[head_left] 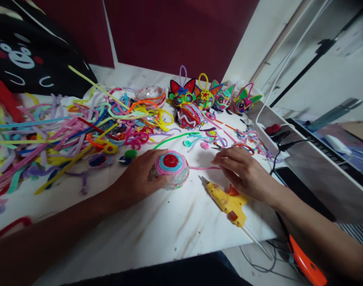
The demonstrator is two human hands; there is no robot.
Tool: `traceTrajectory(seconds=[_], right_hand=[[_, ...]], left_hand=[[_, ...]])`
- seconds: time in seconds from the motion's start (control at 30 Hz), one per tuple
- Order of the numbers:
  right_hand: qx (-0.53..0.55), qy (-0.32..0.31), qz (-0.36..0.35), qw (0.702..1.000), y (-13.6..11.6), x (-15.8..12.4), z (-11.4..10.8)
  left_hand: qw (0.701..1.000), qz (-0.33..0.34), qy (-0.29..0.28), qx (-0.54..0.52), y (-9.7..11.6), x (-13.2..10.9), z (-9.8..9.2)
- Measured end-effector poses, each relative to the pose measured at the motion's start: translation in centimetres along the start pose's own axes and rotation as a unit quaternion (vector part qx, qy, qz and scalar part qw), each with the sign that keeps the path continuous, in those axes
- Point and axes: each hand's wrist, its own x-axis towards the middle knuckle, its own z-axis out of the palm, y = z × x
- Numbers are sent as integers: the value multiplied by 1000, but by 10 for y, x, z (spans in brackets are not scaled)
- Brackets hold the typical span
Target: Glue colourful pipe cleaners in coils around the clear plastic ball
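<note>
A black cloth bag with a printed cartoon face [60, 59], cut off above and at left, stands near the back edge of a white, brown-veined marbled table [157, 226]. Before it spreads a heap of multicoloured fuzzy strips [59, 131], so tangled that single pieces are hard to make out. A maroon panel [175, 35] rises behind the back edge.

The left hand [142, 172] grasps a clear, round plastic shell with coloured flecks [171, 182], centrally placed, well in from the front edge. Its upper face bears a red disc ringed in light blue and pink; its underside and most of the fingers are hidden.

By the back edge, 4 colourful cat-headed ornaments [184, 95] stand in a row. A pink fuzzy strand [203, 168] runs from the shell towards the right hand [244, 171], whose fingers are bent; I cannot tell whether they pinch it. That hand partly covers a yellow glue gun [224, 200] near the front edge. A forearm partly hides a flat black slab [303, 190] at the right edge.
</note>
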Motion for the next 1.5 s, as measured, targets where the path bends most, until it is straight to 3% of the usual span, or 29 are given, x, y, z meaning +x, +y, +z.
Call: traceTrajectory(seconds=[0.17, 0.33, 0.53, 0.8, 1.1, 1.5], right_hand=[[48, -93, 66, 992, -18, -57, -20], [-23, -113, 110, 987, -36, -87, -9], [-58, -101, 113, 987, -38, -80, 3], [-30, -108, 100, 989, -44, -77, 2], [-21, -12, 63, 998, -80, -57, 15], [-10, -26, -9, 1000, -84, -36, 24]], left_hand=[[1000, 1, 3, 0, -1, -1, 2], [1000, -6, 3, -15, 1, 0, 1], [1000, 0, 4, 1, 1, 1, 1], [1000, 3, 14, 15, -6, 1, 5], [999, 26, 31, 18, -7, 1, 7], [997, 61, 49, -3, -16, -1, 14]])
